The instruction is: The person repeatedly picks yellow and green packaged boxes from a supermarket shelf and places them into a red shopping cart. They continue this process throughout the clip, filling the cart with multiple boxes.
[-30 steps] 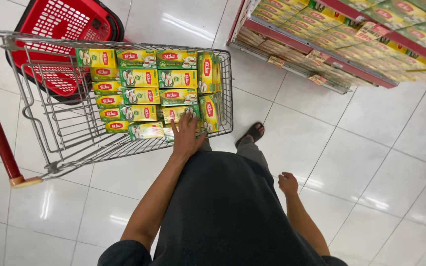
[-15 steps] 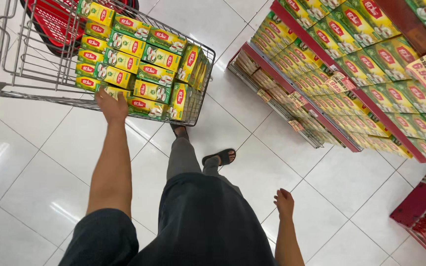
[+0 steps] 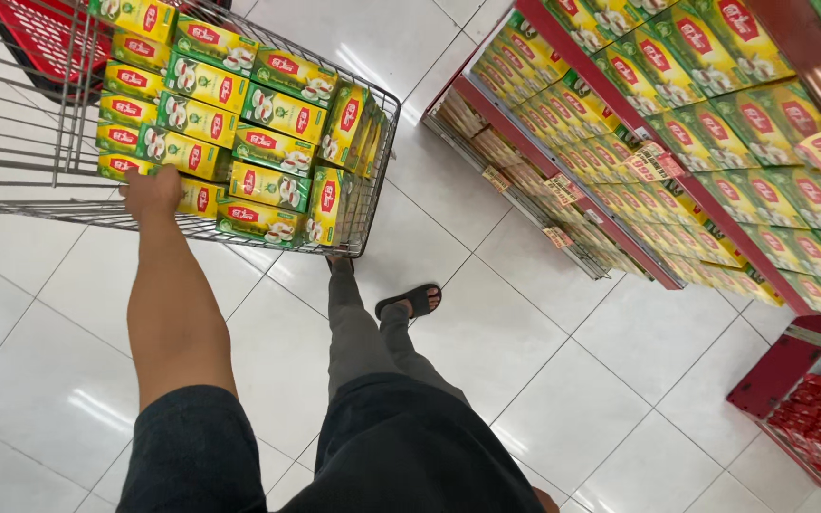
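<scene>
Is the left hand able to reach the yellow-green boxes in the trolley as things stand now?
Probably yes. The left hand already rests on the near rim of the wire trolley, touching the nearest yellow-green boxes. The trolley is open on top, and nothing lies between the hand and the boxes.

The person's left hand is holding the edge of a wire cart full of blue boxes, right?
Not quite: the boxes are green and yellow, not blue, as the head view shows. The rest is right: the left hand grips the edge of the wire cart, which is full of them.
</scene>
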